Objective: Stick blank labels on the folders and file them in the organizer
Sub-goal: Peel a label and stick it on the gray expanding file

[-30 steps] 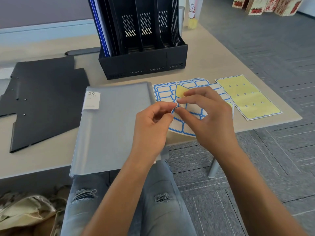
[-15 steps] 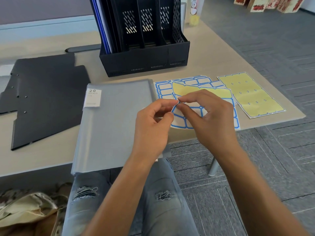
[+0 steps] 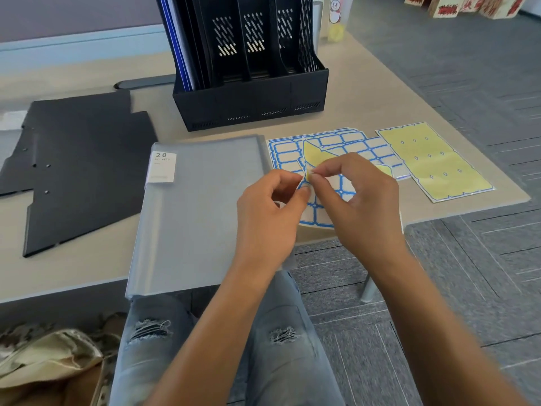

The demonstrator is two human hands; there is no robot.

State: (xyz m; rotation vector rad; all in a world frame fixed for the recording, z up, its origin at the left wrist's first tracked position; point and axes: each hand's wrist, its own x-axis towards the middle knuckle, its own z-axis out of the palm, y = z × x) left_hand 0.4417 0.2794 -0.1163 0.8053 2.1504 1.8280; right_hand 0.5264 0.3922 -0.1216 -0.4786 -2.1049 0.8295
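Now both hands (image 3: 310, 200) pinch (fingertips meeting) the label sheet (image 3: 345, 148).

Table (image 3: 366, 92) bears organizer (image 3: 251, 104), folder (image 3: 202, 212), label sheets (image 3: 336, 145)

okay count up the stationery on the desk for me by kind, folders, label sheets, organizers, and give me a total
Folders: 2, a translucent grey plastic folder and a flat black folder.
Label sheets: 2, a blue-bordered white sheet and a peeled yellow backing sheet.
Organizers: 1, a black mesh file organizer.
Total: 5
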